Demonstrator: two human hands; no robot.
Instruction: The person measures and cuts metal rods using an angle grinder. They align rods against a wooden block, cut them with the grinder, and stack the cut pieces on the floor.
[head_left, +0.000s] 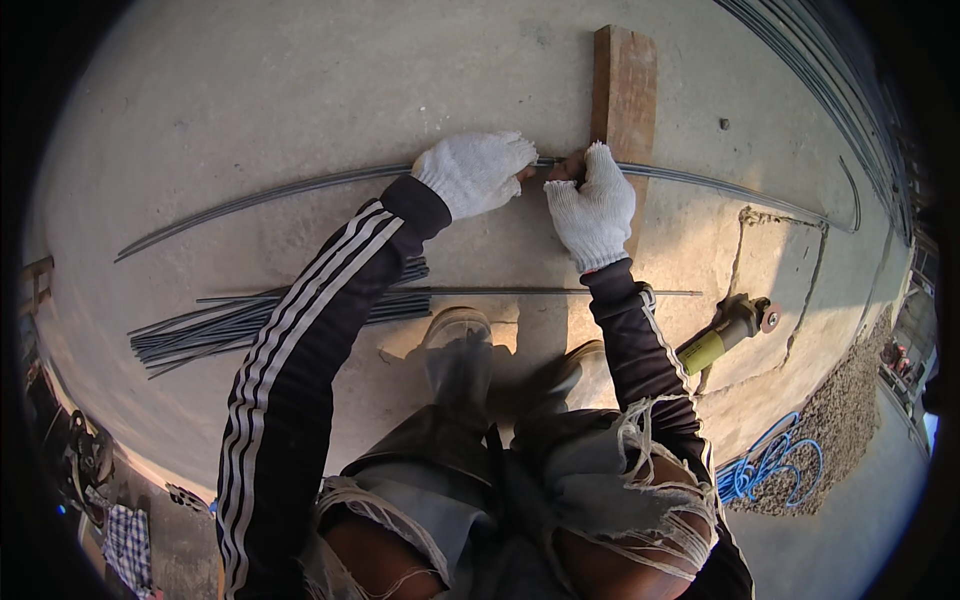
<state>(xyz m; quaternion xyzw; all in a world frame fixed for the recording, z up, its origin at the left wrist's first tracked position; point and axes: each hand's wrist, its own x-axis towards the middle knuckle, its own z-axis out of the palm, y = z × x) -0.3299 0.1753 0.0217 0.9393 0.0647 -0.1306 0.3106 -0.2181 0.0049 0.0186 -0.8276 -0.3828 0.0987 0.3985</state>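
Observation:
Several long thin steel rods (270, 192) run side by side across the concrete floor, and one bends back in a hook at the far right end. My left hand (475, 170), in a white knitted glove with bare fingertips, is closed around the rods near their middle. Just to its right, my right hand (592, 208), gloved the same way, grips them beside a wooden beam (632, 85). The rods pass over this beam. Most fingertips are hidden behind the gloves and rods.
A bundle of shorter cut rods (215, 330) lies left of my boots (460, 330), with one longer rod (560, 291) sticking out rightward. An angle grinder (725, 335) rests by my right forearm. Farther right are blue cable (770, 465), gravel (835, 440) and more long rods (830, 80).

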